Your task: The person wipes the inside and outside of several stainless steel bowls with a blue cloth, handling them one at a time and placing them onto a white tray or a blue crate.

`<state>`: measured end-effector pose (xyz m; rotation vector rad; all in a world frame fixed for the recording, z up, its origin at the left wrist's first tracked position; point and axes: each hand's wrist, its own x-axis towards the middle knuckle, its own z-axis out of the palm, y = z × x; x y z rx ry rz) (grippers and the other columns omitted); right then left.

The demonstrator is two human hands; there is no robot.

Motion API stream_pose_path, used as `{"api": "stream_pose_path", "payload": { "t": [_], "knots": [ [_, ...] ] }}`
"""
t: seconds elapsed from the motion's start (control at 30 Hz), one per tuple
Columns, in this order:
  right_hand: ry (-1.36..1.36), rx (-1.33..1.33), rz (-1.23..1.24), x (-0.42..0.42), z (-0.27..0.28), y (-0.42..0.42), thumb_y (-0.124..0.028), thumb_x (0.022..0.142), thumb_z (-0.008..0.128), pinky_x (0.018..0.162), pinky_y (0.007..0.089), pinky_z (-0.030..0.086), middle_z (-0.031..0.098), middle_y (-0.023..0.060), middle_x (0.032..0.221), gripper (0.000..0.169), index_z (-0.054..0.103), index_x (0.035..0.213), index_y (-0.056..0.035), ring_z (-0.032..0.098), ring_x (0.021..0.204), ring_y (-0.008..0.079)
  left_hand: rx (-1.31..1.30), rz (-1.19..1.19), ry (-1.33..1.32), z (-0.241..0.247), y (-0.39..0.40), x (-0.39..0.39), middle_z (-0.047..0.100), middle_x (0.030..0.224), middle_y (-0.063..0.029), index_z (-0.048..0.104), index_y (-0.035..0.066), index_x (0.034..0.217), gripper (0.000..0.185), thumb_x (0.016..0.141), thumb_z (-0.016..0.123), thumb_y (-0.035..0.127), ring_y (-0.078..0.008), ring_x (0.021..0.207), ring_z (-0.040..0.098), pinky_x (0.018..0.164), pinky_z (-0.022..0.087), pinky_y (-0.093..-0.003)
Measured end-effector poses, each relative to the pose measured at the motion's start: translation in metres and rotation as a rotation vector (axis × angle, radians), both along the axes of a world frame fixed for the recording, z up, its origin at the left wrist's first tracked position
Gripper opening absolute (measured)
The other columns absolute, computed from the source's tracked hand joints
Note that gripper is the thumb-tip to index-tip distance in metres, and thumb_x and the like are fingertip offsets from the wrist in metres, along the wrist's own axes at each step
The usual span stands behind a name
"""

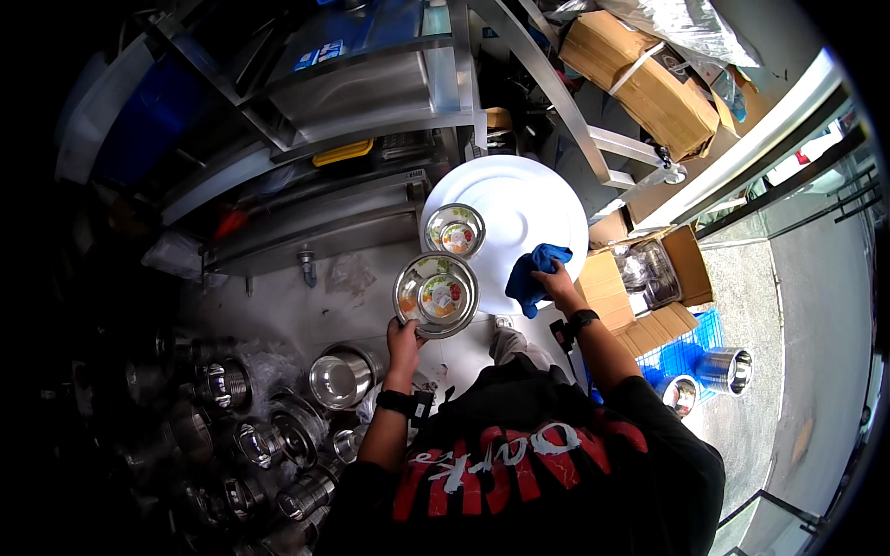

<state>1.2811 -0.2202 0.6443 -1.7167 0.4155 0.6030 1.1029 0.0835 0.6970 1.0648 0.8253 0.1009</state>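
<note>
Near the middle of the view, my left hand [406,342] grips the near rim of a stainless steel bowl [437,295] with a fruit pattern inside. A second, similar patterned bowl [455,231] sits just beyond it, on the left part of a round white plastic surface [532,201]. My right hand [556,283] holds a crumpled blue cloth [535,270] over the right front of that surface. The fingers of my left hand are partly hidden beneath the bowl.
Several stacks of metal bowls [339,379] and plastic wrap lie on the floor at the lower left. An open cardboard box [688,265] and a blue crate [710,332] stand at the right. A steel frame table [361,132] stands beyond.
</note>
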Motion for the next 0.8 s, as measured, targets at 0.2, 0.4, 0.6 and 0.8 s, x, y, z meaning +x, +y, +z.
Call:
{"api": "stream_pose_path", "payload": {
  "t": [0.2, 0.4, 0.6, 0.8],
  "knots": [
    [0.254, 0.202, 0.406, 0.06, 0.036, 0.033, -0.037, 0.091, 0.051, 0.066, 0.0357, 0.053, 0.061, 0.0145, 0.101, 0.051, 0.041, 0.129, -0.0048, 0.063, 0.083, 0.0235, 0.069, -0.062, 0.045, -0.008, -0.005, 0.079, 0.059, 0.097, -0.0098, 0.049, 0.003, 0.108, 0.025, 0.083, 0.051, 0.006, -0.02, 0.08, 0.063, 0.064, 0.055, -0.0319],
    [0.022, 0.001, 0.697, 0.11, 0.02, 0.088, -0.022, 0.085, 0.061, 0.053, 0.0316, 0.055, 0.065, 0.0138, 0.087, 0.054, 0.039, 0.127, 0.0021, 0.065, 0.064, 0.0204, 0.03, -0.197, 0.074, -0.02, -0.002, 0.139, 0.059, 0.101, -0.0071, 0.048, 0.002, 0.114, 0.03, 0.086, 0.054, 0.013, -0.0175, 0.085, 0.061, 0.068, 0.052, -0.0316],
    [0.022, -0.011, 0.547, 0.133, -0.008, 0.123, -0.009, 0.084, 0.053, 0.055, 0.0339, 0.057, 0.063, 0.0169, 0.092, 0.048, 0.036, 0.128, -0.0004, 0.067, 0.07, 0.0259, 0.079, -0.05, 0.132, -0.045, 0.023, 0.136, 0.052, 0.115, -0.0089, 0.044, 0.004, 0.127, 0.044, 0.087, 0.055, 0.021, -0.0194, 0.102, 0.054, 0.08, 0.048, -0.0348],
    [0.121, 0.12, 0.477, 0.149, -0.052, 0.152, -0.008, 0.086, 0.047, 0.046, 0.0336, 0.055, 0.06, 0.0206, 0.102, 0.05, 0.03, 0.133, -0.0032, 0.066, 0.064, 0.0278, 0.009, -0.018, 0.261, -0.046, 0.031, 0.07, 0.048, 0.122, -0.0113, 0.041, 0.005, 0.131, 0.049, 0.088, 0.055, 0.022, -0.0254, 0.112, 0.049, 0.085, 0.047, -0.0381]
  ]
}}
